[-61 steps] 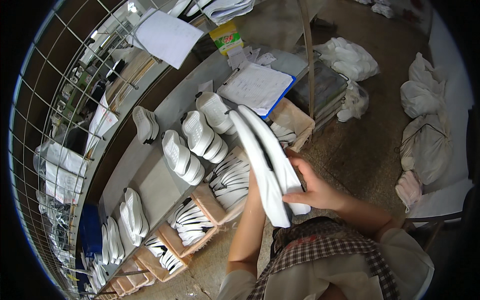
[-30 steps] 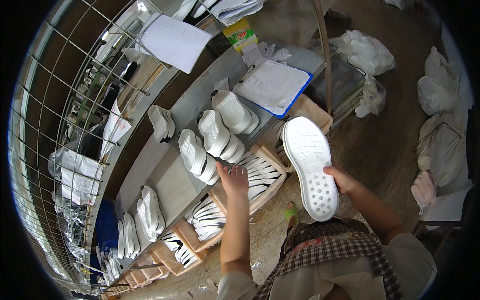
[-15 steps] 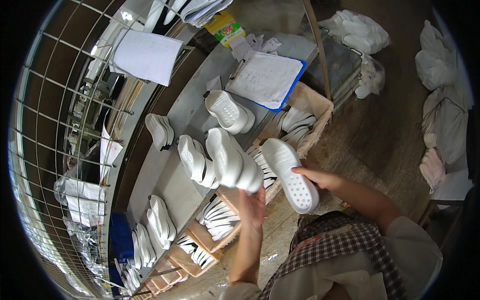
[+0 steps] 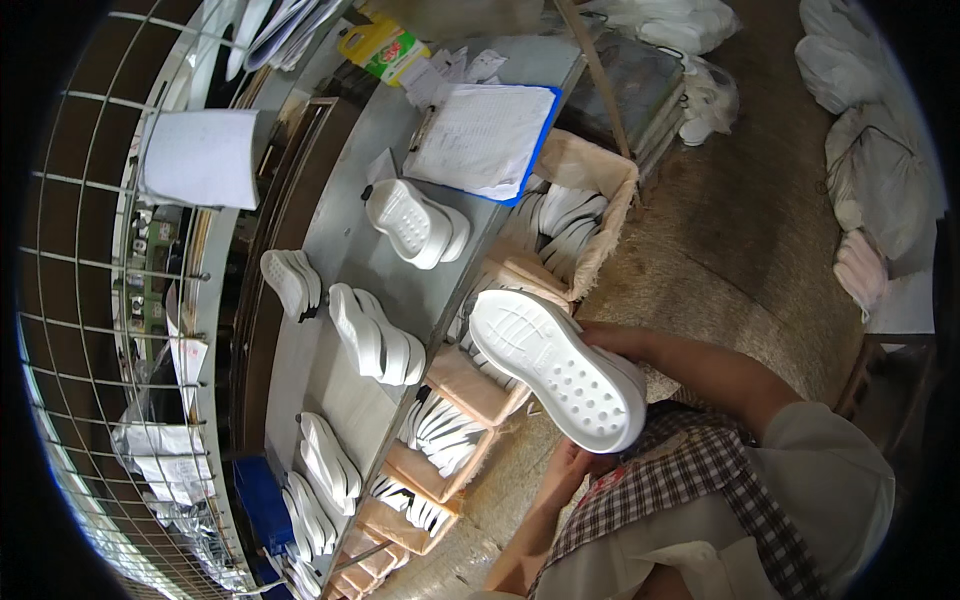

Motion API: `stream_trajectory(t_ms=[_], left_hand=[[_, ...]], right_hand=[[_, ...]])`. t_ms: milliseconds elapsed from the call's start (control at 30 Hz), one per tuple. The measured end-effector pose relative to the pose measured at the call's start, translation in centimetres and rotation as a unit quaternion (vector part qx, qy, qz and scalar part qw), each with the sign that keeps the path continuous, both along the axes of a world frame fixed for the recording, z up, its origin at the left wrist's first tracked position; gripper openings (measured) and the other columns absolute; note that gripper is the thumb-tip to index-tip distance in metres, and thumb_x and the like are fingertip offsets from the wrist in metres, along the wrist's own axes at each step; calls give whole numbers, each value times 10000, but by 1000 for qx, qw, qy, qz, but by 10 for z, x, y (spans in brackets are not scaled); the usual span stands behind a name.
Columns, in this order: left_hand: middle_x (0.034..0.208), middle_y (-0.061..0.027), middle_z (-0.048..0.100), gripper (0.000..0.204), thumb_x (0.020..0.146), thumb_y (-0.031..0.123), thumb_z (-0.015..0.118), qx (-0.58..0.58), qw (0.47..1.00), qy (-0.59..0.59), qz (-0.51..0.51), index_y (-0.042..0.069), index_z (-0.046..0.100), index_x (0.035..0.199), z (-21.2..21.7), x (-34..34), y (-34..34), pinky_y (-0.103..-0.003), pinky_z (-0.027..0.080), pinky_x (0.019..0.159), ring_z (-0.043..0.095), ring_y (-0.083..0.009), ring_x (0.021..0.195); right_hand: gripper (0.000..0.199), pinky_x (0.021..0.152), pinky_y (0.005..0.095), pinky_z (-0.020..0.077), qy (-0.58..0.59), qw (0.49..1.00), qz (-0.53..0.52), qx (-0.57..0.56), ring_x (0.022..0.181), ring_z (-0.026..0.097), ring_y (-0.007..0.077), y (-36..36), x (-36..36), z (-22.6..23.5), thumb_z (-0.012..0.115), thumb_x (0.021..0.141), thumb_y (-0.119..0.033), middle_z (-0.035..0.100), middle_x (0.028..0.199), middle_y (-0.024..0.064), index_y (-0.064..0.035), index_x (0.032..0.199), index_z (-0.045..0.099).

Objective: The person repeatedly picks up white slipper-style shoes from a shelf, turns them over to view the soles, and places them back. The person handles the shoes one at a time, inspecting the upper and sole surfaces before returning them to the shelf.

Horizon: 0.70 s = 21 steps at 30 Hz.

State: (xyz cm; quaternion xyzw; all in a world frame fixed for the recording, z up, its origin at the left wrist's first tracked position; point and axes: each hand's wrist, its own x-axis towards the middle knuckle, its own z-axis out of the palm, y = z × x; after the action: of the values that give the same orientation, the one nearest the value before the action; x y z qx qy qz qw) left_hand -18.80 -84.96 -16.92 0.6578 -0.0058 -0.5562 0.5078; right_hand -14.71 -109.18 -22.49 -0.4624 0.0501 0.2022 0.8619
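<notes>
A white shoe sole (image 4: 555, 370) with a dimpled, round-holed inner face is held tilted in front of my body. At its lower end, the closed fingers of my left hand (image 4: 572, 468) grip the rim, partly hidden by it. My right hand (image 4: 606, 340) wraps its far side, with most fingers behind the sole. A second white edge shows along that side, so at least one more sole seems to lie underneath. On the grey bench lie a nested pair of white soles (image 4: 412, 225) and a staggered stack of soles (image 4: 372, 335).
A blue-edged clipboard (image 4: 480, 140) with paper lies on the bench (image 4: 330, 210). Cloth-lined bins (image 4: 590, 285) holding white soles line the bench's near edge. A wire mesh (image 4: 75, 270) stands at left. White bags (image 4: 880, 190) lie at far right, and a yellow package (image 4: 385, 50) stands behind.
The stack at my left hand has left the bench area and come together with the right hand's sole. Both hands now hold them closer to my body. The view has shifted.
</notes>
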Motion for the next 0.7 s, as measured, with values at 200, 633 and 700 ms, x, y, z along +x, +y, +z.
stream_trajectory(t_ms=[200, 633, 700], left_hand=[[1295, -209, 455, 733, 747, 203, 754, -26, 839, -543, 34, -34, 375, 1327, 46, 90, -21, -403, 428, 934, 499, -260, 1142], [1491, -200, 205, 1015, 738, 417, 751, -46, 837, 36, -544, 120, 130, 1483, -61, 87, -99, -432, 154, 1135, 192, -340, 1380], [1438, -194, 280, 933, 769, 439, 725, -25, 841, 56, -538, 84, 211, 1463, -73, 90, -83, -401, 200, 1116, 244, -326, 1352]], right_hand=[[908, 1044, 418, 336, 3, 985, 146, -96, 1295, 358, 302, -75, -32, -28, 606, 799, -465, 301, 1441, 220, 19, 1445, 191], [666, 944, 374, 429, 87, 938, 335, -33, 1122, 495, 252, -61, -127, -97, 476, 914, -489, 489, 1287, 126, -38, 1387, 349], [584, 937, 354, 426, 77, 949, 302, 53, 1099, 504, 218, -65, -126, -113, 461, 931, -456, 507, 1257, 100, -65, 1361, 393]])
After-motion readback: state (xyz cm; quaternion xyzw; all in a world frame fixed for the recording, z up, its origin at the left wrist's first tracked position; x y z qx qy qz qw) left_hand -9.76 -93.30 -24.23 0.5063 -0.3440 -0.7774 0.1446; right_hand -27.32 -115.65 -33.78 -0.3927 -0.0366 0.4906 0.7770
